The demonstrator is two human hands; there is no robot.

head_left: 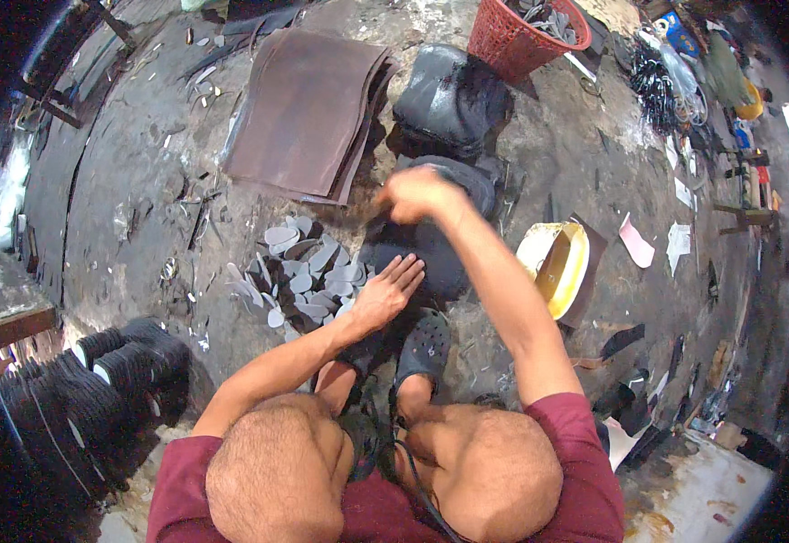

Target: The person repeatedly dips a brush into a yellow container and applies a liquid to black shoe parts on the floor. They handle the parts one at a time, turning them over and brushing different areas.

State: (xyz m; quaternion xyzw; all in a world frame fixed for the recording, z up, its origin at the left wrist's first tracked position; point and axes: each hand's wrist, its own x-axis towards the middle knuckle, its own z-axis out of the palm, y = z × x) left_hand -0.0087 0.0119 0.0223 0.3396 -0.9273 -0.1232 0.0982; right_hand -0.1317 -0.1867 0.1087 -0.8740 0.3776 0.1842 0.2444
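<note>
My left hand (387, 294) lies flat with its fingers stretched out, its fingertips on the near left part of a dark flat slab (438, 262) between my feet. Above the slab's far side is my right hand (417, 194), closed and smeared by motion. A blurred brownish streak shows at its left side; what it grips I cannot make out. Beside my left hand lies a loose pile of small grey rounded cut-outs (308, 276), several of them tongue-shaped. A dark rounded pad (471, 183) shows just beyond the right hand.
Brown sheets (299, 118) lie stacked at far left of the slab. Behind it stands a shiny black block (453, 95), with a red plastic basket (512, 41) of grey pieces beyond. A yellow-white cut-open container (553, 267) sits right. Black sole stacks (96, 398) stand near left.
</note>
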